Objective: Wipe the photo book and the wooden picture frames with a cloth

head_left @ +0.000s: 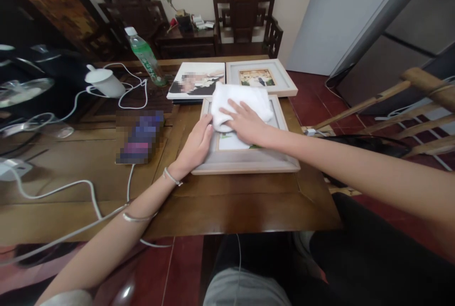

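A pale wooden picture frame (245, 161) lies flat on the dark wooden table (227, 206) in front of me. On its glass rests a folded white cloth (241, 99). My right hand (245, 123) presses flat on the cloth's near edge, fingers stretched out. My left hand (194, 147) lies along the frame's left rail, fingers extended and resting on it, steadying the frame.
Behind the frame lie a second framed photo (261, 78) and an unframed photo print (197, 80). A green bottle (144, 54), a white cup-like device (104, 82) with white cables, and a phone (140, 136) sit to the left. Carved wooden chairs stand at the back; another chair's rails are on the right.
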`<act>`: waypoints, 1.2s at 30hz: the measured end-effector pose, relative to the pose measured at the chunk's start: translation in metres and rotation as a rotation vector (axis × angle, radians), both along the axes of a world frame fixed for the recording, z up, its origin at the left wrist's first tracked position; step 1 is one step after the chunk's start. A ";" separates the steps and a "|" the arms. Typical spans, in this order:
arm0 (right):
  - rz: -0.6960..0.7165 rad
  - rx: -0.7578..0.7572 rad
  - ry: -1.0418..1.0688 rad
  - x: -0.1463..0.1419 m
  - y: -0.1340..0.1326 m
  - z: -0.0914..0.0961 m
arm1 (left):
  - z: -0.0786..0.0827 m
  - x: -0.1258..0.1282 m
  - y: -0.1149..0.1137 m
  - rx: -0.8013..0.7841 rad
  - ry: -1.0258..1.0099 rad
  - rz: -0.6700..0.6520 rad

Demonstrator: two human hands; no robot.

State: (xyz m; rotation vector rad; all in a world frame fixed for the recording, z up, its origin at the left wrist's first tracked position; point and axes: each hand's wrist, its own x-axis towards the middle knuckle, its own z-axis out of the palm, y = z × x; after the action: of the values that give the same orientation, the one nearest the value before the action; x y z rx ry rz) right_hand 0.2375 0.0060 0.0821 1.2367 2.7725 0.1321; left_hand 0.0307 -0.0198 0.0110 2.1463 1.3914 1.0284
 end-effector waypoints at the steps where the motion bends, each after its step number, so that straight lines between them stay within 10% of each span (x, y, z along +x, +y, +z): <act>1: -0.024 0.008 -0.006 0.000 0.006 0.000 | 0.000 0.000 0.000 -0.004 0.010 -0.002; 9: -0.005 -0.175 -0.001 -0.002 -0.041 0.010 | 0.001 0.001 0.000 -0.008 0.023 -0.013; 16: 0.015 -0.550 0.073 0.010 -0.097 0.060 | -0.002 -0.001 0.004 0.010 0.047 -0.027; 19: -0.048 -0.534 0.097 0.012 -0.084 0.075 | -0.002 -0.002 0.006 0.037 0.086 -0.072; 26: 0.000 0.115 0.032 0.019 0.002 0.050 | -0.002 -0.002 0.004 0.062 0.139 -0.069; 36: 0.065 0.139 -0.156 0.012 0.047 0.007 | -0.003 -0.004 0.005 0.063 0.146 -0.072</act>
State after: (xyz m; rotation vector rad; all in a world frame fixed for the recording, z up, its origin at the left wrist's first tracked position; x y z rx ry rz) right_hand 0.2492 0.0530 0.0889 1.1129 2.7073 0.4152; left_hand 0.0268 -0.0151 0.0077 2.3407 1.3505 0.9163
